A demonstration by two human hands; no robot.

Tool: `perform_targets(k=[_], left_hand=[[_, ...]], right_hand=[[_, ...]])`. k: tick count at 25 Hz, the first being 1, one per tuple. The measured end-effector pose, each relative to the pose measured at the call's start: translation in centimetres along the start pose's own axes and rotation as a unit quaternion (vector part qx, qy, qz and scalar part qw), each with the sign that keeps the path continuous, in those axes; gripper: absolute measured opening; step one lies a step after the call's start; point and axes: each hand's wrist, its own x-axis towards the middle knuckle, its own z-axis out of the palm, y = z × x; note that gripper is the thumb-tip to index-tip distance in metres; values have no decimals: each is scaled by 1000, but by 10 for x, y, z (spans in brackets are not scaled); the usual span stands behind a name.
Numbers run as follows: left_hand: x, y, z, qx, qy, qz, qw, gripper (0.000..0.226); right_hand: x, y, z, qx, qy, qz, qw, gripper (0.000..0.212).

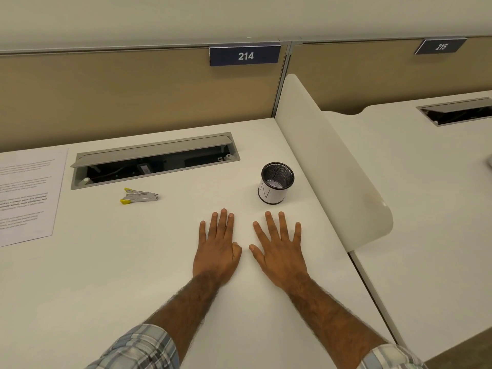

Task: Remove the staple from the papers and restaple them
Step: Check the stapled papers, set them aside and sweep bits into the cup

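The printed papers [28,195] lie flat at the desk's left edge, partly cut off by the frame; I cannot make out a staple on them. A small silver tool with yellow tips [139,196] lies on the desk to their right, below the cable tray. My left hand [217,247] and my right hand [278,249] rest palm-down side by side on the white desk [133,275], fingers spread, holding nothing. Both hands are well to the right of the tool and the papers.
A black mesh pen cup [275,183] with a white label stands just beyond my right hand. An open grey cable tray [154,159] is set into the desk behind. A white curved divider [332,169] borders the desk on the right.
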Motion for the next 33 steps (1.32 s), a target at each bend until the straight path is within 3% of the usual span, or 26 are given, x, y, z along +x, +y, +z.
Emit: perform_targets(k=[4, 9, 11, 14, 16, 19, 22, 25, 28, 33], left_hand=[[-1, -2, 3, 3, 2, -1, 1000, 73], [-1, 0, 2, -3, -3, 0, 1000, 75], [-1, 0, 0, 1, -1, -5, 1000, 75], [0, 1, -1, 1, -3, -6, 1000, 74], [0, 1, 0, -7, 0, -4, 1000, 74], [-1, 1, -2, -11, 4, -5, 1000, 75], [-1, 1, -1, -13, 4, -3, 1000, 74], [0, 0, 0, -15, 6, -3, 1000, 74], [0, 1, 1, -14, 7, -2, 1000, 74], [0, -1, 3, -15, 8, -3, 1000, 74]], right_hand=[[5, -6, -6, -47, 17, -43, 998, 73], [6, -15, -3, -2, -3, -25, 1000, 69], [6, -17, -5, 41, -3, -7, 999, 67], [12, -13, -8, 207, -20, 35, 978, 55], [17, -9, -17, 391, -6, 88, 916, 44], [19, -4, -42, 650, 31, 234, 722, 30], [18, 8, -61, 790, -3, 315, 526, 27], [17, 17, -73, 848, -71, 344, 396, 29], [21, 18, -84, 863, -93, 345, 356, 26], [45, 30, -117, 869, -52, 302, 387, 10]])
